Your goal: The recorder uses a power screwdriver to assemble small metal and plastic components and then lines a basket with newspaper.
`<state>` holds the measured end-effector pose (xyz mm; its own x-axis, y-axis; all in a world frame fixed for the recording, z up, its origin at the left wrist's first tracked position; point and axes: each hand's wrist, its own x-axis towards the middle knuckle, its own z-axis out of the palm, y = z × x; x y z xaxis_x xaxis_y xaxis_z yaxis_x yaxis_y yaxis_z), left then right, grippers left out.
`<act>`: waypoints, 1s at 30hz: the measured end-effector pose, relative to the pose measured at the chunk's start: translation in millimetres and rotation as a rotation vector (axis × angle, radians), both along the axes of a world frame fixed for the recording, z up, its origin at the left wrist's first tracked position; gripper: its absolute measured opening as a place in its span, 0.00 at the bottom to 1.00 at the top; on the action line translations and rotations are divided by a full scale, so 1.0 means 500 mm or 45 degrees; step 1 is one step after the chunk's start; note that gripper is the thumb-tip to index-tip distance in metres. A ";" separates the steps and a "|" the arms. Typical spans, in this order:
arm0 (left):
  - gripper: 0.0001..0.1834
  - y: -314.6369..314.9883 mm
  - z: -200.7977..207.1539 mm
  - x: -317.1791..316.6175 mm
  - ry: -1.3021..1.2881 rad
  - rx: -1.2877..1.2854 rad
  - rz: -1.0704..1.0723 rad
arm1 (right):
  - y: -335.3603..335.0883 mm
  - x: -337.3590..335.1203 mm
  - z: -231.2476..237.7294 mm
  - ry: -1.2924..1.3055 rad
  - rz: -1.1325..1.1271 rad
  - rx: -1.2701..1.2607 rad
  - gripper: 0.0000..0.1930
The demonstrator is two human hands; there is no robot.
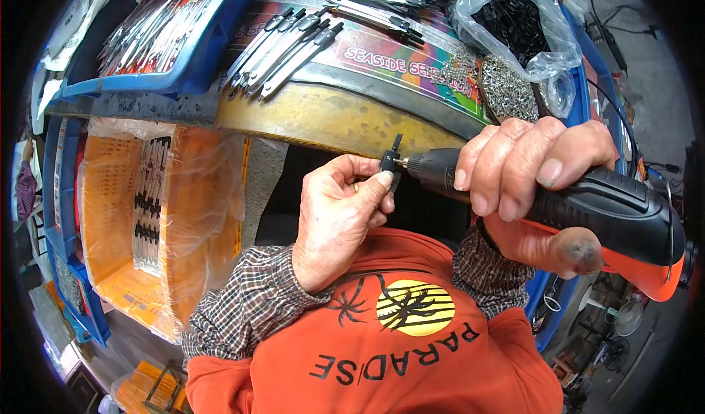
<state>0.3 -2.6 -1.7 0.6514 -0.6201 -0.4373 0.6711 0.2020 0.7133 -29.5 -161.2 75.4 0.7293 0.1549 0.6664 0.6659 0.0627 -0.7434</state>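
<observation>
My left hand pinches a small black plastic piece between thumb and fingers, in front of the table's near edge. A thin black end sticks up from the piece; the rest is hidden behind my fingers. My right hand wraps around a black and orange power screwdriver, held level and pointing left. Its brass-coloured bit meets the side of the black piece. On the table beyond lie several slim silver strips with black ends, side by side.
Small metal screws or rivets are heaped at the right of the table, beside a clear bag of black plastic parts. A blue bin at left holds silver strips. Below it stands an orange crate lined with plastic.
</observation>
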 end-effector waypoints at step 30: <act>0.06 0.001 0.011 0.002 0.030 0.022 -0.032 | 0.025 0.043 0.015 0.241 0.037 -0.028 0.26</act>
<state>1.0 -2.1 4.0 0.6253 -0.6280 -0.4633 0.6924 0.1726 0.7006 -7.8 -148.9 83.0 0.8363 0.1907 0.5141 0.5124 0.0621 -0.8565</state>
